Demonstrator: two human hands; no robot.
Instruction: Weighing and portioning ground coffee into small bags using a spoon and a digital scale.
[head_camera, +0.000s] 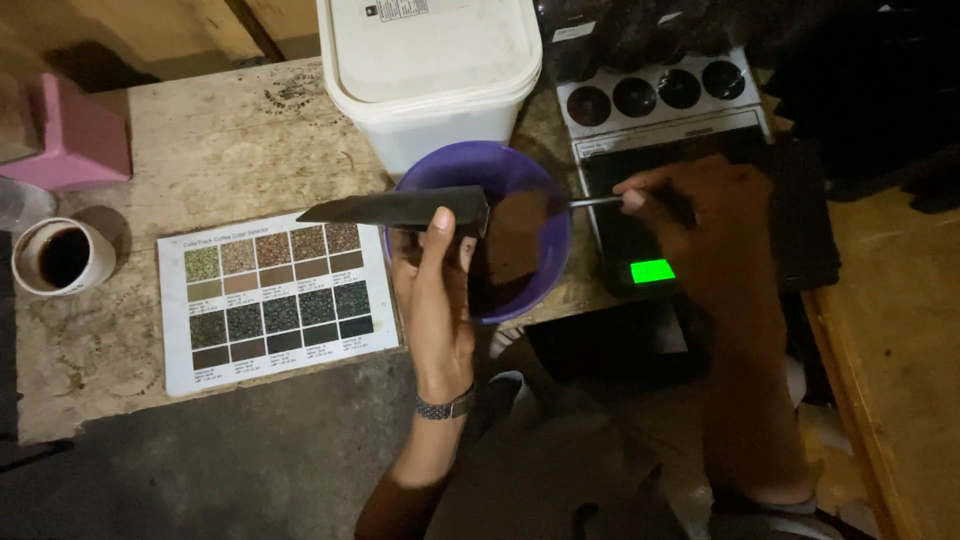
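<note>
**Scooping brown powder from a purple bowl**

The left hand (437, 290) reaches up from below, fingers closed around a flat black scoop-like blade (395, 208) that lies level across the near left rim of the purple bowl (545, 215). The thumb points upward against the blade's right end. A metal watch (446, 408) sits on that wrist.

The right hand (705, 225) is closed on the handle of a thin metal spoon (592, 202), pinching it between thumb and fingers. The spoon runs leftward over the bowl's right rim, and its tip is in the brown powder (515, 240) heaped inside the bowl. Whether the tip carries powder cannot be told.

The bowl stands at the counter's (230, 140) near edge, just in front of a white lidded tub (430, 70). Just right of the bowl, under the right hand, is a dark device with a lit green rectangle (652, 271); behind it lies a grey tray with four round dark samples (655, 92).

Left of the bowl, a white chart of speckled colour swatches (275, 295) lies flat on the counter, its right edge beside the left wrist. Further left stands a white cup of dark liquid (58, 257), and behind that a pink box (75, 135), well apart from both hands.
</note>
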